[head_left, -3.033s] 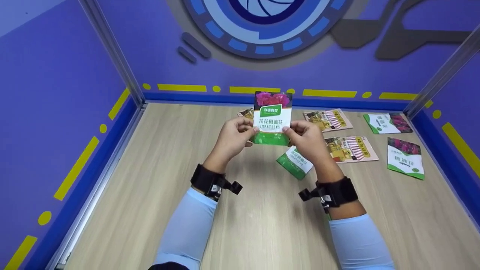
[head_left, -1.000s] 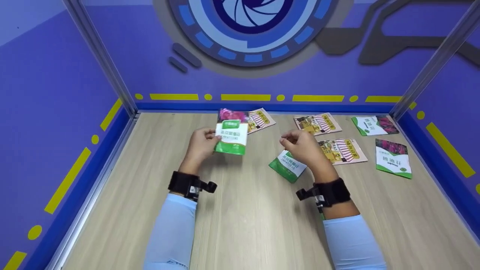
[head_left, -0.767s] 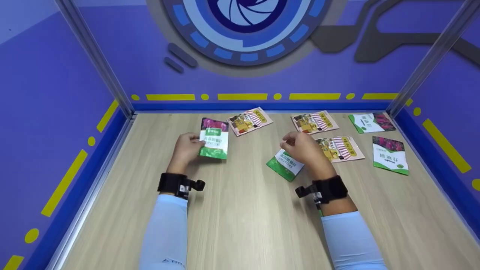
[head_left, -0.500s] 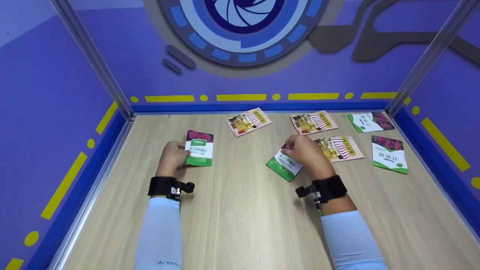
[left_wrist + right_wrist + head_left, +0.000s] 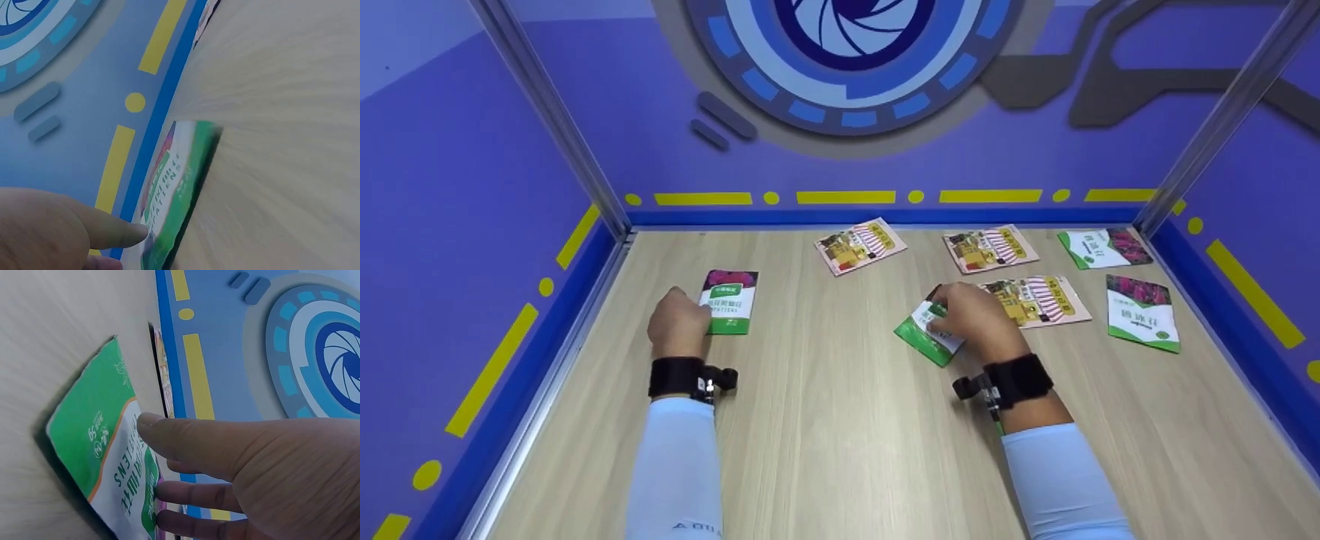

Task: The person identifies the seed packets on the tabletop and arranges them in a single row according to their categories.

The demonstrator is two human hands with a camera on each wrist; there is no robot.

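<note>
In the head view my left hand (image 5: 678,322) pinches the left edge of an impatiens seed packet (image 5: 729,301), white and green with a pink flower, low at the table's left side. The left wrist view shows the thumb (image 5: 121,229) on its face; the other fingers are mostly hidden. My right hand (image 5: 979,315) grips the upper part of a second impatiens packet (image 5: 928,334), which lies slantwise right of the middle. Its thumb (image 5: 185,439) lies over the packet's face and the fingertips meet the far edge, in the right wrist view.
Pinkish packets with striped awnings lie at the back middle (image 5: 861,246), back right (image 5: 991,248) and partly behind my right hand (image 5: 1039,301). Two more green-white flower packets (image 5: 1105,249) (image 5: 1143,312) lie far right. Purple walls (image 5: 840,165) border the wooden table (image 5: 825,420).
Both hands held one packet up at first; the right hand let go. The left hand carried it left and down to the table. The right hand moved down and took hold of the slanted packet.
</note>
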